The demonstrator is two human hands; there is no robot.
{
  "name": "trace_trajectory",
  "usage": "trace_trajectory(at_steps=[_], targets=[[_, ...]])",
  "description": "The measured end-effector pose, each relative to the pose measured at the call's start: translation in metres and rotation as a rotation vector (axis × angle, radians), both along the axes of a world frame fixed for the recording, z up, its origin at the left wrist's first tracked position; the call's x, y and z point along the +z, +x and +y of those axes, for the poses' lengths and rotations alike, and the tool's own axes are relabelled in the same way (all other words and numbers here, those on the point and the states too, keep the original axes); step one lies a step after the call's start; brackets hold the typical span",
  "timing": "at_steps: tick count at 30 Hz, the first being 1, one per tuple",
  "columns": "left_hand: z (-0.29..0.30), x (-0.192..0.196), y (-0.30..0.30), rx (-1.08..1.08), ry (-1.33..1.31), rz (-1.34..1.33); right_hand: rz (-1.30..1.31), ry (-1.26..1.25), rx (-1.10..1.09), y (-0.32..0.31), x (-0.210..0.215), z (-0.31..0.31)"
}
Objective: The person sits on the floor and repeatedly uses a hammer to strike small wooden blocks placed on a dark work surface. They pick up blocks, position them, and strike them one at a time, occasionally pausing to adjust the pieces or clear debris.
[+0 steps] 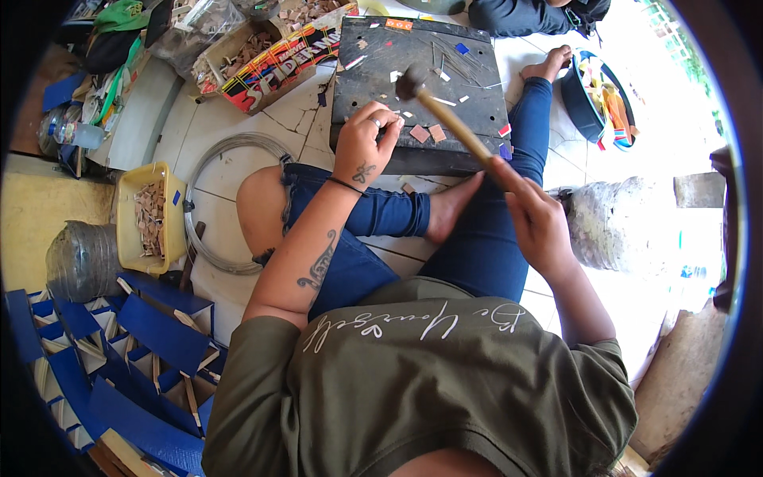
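Observation:
My right hand [539,226] is wrapped round the wooden handle of a hammer [455,127]. The hammer's dark head is raised over a black box-like work block [369,83]. At the block's near left edge, my left hand [368,143] has its fingers pinched together. A tiny pale bit may be at the fingertips, too small to name. Just right of that hand lie two small brown square pieces [420,134]. Thin metal wires [469,73] and scraps of white, blue and red are scattered across the block's top.
On the left stand a printed carton [274,67] of brown pieces, a yellow bin [125,215] of similar pieces, a wire coil [199,230] and stacked blue parts [167,334]. A dark tub [582,103] with colourful strips is at right. Another person's leg [509,17] shows at the top.

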State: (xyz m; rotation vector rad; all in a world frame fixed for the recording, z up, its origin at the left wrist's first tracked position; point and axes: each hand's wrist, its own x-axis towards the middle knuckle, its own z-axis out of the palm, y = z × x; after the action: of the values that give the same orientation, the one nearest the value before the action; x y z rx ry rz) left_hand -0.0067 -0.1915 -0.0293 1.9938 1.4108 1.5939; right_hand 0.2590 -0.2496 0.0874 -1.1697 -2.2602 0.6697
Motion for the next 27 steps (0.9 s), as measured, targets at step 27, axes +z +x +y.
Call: trace_trajectory(at_steps=[27], targets=[[-0.226,-0.033,-0.457,1.317,-0.533,0.272,-0.259,0.243,-0.442,0.009,-0.095,0.176]])
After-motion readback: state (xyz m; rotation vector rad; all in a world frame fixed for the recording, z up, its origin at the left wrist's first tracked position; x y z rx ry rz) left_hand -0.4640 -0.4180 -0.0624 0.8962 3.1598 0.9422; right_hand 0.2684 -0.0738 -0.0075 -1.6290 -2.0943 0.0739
